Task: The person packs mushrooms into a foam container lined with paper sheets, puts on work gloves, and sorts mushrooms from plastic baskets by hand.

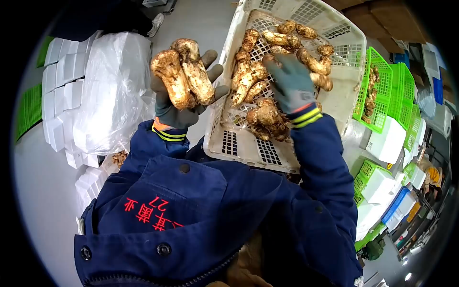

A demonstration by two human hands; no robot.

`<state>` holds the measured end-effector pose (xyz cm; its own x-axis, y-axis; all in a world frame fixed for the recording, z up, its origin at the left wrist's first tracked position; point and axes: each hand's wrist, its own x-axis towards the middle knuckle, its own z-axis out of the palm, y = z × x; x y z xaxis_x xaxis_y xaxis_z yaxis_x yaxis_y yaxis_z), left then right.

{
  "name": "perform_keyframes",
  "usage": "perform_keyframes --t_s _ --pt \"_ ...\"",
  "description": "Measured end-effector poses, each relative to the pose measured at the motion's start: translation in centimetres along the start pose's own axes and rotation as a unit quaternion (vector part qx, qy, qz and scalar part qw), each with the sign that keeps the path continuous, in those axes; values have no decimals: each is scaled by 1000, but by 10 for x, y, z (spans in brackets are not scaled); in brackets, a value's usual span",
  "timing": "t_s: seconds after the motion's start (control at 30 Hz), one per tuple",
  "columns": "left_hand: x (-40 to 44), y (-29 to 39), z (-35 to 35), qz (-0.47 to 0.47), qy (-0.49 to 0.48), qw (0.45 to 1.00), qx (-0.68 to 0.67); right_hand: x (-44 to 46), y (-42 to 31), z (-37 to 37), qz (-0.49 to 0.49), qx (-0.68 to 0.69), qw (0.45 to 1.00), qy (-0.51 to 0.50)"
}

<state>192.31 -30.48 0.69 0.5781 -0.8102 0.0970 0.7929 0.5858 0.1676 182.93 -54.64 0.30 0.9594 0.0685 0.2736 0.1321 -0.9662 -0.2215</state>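
My left hand [178,114], in a grey glove, is palm up beside the crate and holds matsutake mushrooms. Two thick, brown-stained ones, a left mushroom [170,79] and a right mushroom [196,71], lie side by side across the palm, with gloved fingertips showing past them. Over the white plastic crate [330,107], my right hand [292,82] reaches down among loose mushrooms with its fingers stretched out. Its fingertips are close to a mushroom [278,49]; whether they touch it I cannot tell. A clump of mushrooms [267,117] lies below that wrist.
White foam boxes [64,71] and a clear plastic bag [114,91] stand to the left. Green baskets [382,91], one holding mushrooms, line the right side. Brown cartons [387,21] are at the upper right. Another person's shoe [156,24] shows at the top.
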Motion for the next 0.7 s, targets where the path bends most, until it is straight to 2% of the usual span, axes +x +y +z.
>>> perform_keyframes --t_s 0.07,0.1,0.17,0.2,0.27,0.33,0.4,0.43,0.47,0.53,0.57,0.6,0.63,0.67,0.7 --pt "-2 -5 0 0 44 997 65 10 -12 36 -63 -43 996 -35" --pt "0 -6 -1 -14 30 998 51 11 -13 53 -75 -65 994 -36" --pt "-2 -9 6 -17 69 995 64 13 -8 64 -84 -86 992 -45" --pt "-4 -7 6 -16 79 994 76 15 -6 54 -71 -73 991 -87" --pt "-10 1 -1 1 81 994 79 13 -8 27 -46 -86 989 -108" --pt "-15 8 -5 21 90 993 75 0 6 13 0 -158 979 -126" --pt "-18 14 -10 33 86 993 81 -8 15 -5 130 -279 937 -168" --pt "-19 15 -12 36 86 993 78 -7 17 -13 155 -238 944 -168" --pt "-20 17 -14 38 88 992 80 -5 16 -17 87 -243 960 -109" --pt "-20 17 -12 39 90 992 82 20 -15 -13 185 -9 980 -79" --pt "-17 15 -7 38 96 991 88 27 -22 3 191 92 976 -51" --pt "-15 13 -4 38 101 990 95 41 -37 6 300 121 933 -155" --pt "-13 11 -6 32 82 992 89 55 -41 20 370 73 887 -266" --pt "-12 10 -9 23 66 995 68 56 -35 46 357 74 889 -277" --pt "-11 10 -7 19 57 995 76 60 -36 61 385 70 874 -289"
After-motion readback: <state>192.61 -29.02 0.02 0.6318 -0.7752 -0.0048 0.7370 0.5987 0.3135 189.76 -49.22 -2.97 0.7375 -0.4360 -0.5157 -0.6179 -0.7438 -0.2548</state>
